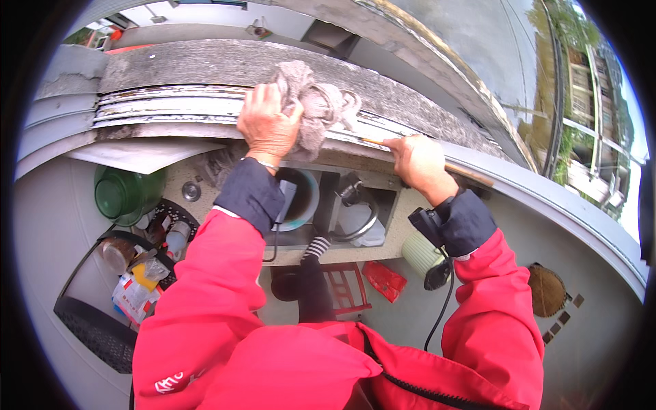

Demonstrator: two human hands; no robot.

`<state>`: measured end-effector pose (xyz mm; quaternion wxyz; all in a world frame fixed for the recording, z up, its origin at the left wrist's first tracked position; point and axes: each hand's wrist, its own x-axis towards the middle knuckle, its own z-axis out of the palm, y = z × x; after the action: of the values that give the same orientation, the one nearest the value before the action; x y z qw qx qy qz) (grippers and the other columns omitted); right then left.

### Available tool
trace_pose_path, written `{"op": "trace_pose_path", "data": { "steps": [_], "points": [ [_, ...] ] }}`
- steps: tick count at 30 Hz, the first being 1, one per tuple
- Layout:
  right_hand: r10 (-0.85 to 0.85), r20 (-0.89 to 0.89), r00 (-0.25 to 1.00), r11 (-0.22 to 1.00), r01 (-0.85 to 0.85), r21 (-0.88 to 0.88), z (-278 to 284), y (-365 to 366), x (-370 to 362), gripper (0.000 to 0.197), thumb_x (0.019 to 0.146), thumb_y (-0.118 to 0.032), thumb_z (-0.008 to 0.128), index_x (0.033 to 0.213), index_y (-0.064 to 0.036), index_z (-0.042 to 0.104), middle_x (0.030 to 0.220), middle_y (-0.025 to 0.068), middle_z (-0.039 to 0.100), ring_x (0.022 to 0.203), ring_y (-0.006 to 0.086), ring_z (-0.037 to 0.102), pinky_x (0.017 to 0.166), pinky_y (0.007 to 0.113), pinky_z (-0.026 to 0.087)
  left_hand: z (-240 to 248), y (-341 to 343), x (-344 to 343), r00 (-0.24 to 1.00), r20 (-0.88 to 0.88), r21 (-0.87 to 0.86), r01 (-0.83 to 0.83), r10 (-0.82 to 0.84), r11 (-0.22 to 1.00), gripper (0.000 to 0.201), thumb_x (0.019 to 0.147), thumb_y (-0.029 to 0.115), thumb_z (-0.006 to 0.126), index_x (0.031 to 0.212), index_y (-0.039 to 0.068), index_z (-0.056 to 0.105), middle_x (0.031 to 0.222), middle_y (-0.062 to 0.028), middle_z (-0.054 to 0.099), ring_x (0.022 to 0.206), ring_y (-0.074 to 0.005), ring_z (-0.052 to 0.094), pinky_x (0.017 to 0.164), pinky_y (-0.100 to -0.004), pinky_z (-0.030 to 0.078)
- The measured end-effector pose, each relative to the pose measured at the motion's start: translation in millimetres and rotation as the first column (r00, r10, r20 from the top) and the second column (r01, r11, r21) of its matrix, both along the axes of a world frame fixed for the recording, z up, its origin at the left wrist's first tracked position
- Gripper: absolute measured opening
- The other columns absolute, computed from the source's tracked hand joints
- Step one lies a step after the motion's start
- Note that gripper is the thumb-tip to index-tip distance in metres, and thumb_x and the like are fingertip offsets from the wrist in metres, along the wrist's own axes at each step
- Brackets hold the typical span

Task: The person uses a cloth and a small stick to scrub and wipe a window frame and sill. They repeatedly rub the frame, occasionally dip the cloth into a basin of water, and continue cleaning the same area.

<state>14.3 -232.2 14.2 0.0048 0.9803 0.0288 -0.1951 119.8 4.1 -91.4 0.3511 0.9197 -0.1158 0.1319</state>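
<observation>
At the dirty white window track (171, 109), my left hand (268, 121) is closed around a bunched, greyish-pink rag (316, 113). Part of the rag drapes over the grooves and the outer ledge. To the right, my right hand (422, 164) grips a thin tool with a wooden handle (471, 173). The tool's narrow front end points left along the track, toward the rag, and its handle sticks out behind my fist. What kind of tool it is, I cannot tell.
Below the sill is a sink (294, 236) with a basin (301, 198) and a curved faucet (369, 222). A green bucket (130, 195) and a black rack (102, 335) of packages stand left. Right are a pale green ribbed container (425, 254) and a red packet (385, 280).
</observation>
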Motion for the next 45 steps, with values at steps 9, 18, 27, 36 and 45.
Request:
{"op": "trace_pose_path", "data": {
  "steps": [9,18,27,36,45],
  "points": [
    [-0.04,0.159,0.986,0.967,-0.002,0.256,-43,78,31,0.018,0.087,-0.014,0.056,0.095,-0.012,0.072,0.065,0.0168,0.063,0.062,0.0349,0.064,0.058,0.045,0.05,2,3,-1,1.0,-0.003,-0.019,0.018,-0.018,1.0,0.032,0.069,0.026,0.073,0.087,0.005,0.057,0.087,-0.0116,0.055,0.085,-0.0335,0.055,0.073,-0.0435,0.046],
    [-0.046,0.173,0.984,0.983,0.013,0.183,-7,50,-1,0.018,0.085,-0.01,0.057,0.096,-0.0094,0.071,0.076,0.0161,0.067,0.069,0.0364,0.065,0.063,0.046,0.051,2,1,0,1.0,-0.013,-0.064,-0.022,0.021,0.998,0.029,0.076,0.027,0.07,0.088,0.004,0.059,0.088,-0.0145,0.059,0.087,-0.0351,0.058,0.074,-0.045,0.047],
    [-0.251,0.223,0.942,0.952,0.199,0.234,38,26,-42,0.018,0.088,-0.014,0.059,0.098,-0.0111,0.073,0.072,0.0173,0.065,0.07,0.0361,0.065,0.063,0.044,0.051,34,40,11,0.943,-0.285,-0.948,-0.251,-0.17,0.198,0.017,0.091,0.016,0.059,0.102,0.004,0.064,0.096,-0.0041,0.067,0.082,-0.0157,0.064,0.073,-0.0285,0.051],
    [-0.217,0.389,0.895,0.966,0.141,0.215,19,18,-37,0.02,0.086,-0.012,0.056,0.096,-0.0151,0.074,0.069,0.0131,0.065,0.064,0.0338,0.064,0.057,0.044,0.05,65,102,14,0.94,-0.332,-0.94,-0.322,-0.081,0.116,0.021,0.09,0.013,0.061,0.11,0.005,0.063,0.097,-0.0015,0.066,0.083,-0.0126,0.063,0.072,-0.0281,0.052],
    [-0.031,0.207,0.978,0.972,-0.019,0.236,-14,62,20,0.026,0.085,-0.013,0.055,0.104,-0.016,0.073,0.076,0.0135,0.067,0.072,0.0317,0.066,0.064,0.046,0.051,35,88,-6,0.958,-0.266,-0.608,-0.08,-0.107,0.79,0.035,0.088,0.009,0.065,0.12,-0.004,0.059,0.108,-0.0069,0.067,0.093,-0.0123,0.062,0.084,-0.0278,0.051]
  ]
}}
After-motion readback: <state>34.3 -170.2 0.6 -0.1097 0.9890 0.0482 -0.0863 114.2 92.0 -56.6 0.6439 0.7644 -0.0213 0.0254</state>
